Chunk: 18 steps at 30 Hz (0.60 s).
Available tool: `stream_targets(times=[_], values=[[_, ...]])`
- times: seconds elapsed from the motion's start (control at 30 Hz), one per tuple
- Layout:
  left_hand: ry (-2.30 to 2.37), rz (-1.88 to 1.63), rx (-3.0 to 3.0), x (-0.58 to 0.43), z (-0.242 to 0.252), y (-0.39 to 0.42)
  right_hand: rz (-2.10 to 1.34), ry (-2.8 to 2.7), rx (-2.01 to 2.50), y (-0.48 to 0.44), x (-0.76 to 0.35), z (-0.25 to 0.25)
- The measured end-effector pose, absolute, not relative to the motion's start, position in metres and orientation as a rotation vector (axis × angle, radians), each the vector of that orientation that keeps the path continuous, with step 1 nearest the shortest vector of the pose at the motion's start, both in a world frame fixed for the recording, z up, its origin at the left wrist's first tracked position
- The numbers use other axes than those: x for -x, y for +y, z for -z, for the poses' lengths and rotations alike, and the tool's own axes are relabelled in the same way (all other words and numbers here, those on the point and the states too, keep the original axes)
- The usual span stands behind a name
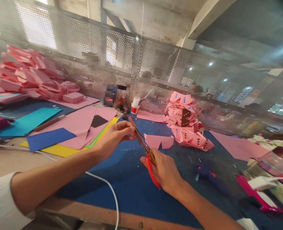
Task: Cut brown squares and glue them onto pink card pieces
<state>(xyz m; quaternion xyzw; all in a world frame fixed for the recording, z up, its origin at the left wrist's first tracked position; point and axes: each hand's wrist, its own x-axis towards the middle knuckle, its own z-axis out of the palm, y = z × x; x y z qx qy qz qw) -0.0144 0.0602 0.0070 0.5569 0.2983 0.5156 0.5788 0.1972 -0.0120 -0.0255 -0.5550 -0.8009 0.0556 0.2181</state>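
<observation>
My right hand (166, 171) grips a pair of scissors (152, 171) by the red handles, the blades pointing up and away to the left. My left hand (118, 135) is closed in a pinch beside the blade tips. What lies between its fingers is hard to make out; a thin dark edge shows along the blades there. Just beyond the scissors lies a notched piece of pink paper (159, 141) on the blue mat (129, 191). Behind it, to the right, is a pile of pink paper shapes (182, 111) with small dark and blue squares.
Coloured sheets, including a blue sheet (51, 139), lie left. A heap of pink paper strips (33, 75) stands behind them. A jar (121, 97) and paper cup (135, 108) stand by the perforated metal screen (122, 60). A glue gun (212, 179) lies right; a white cable (111, 188) crosses the front.
</observation>
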Motion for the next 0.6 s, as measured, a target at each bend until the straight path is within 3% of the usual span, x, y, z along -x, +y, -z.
stream_targets(times=[0.6], values=[[0.691,-1.205,-1.308,0.0140,-0.0075,0.0617,-0.082,-2.220,1.550,-0.0113,-0.1974,0.0284]])
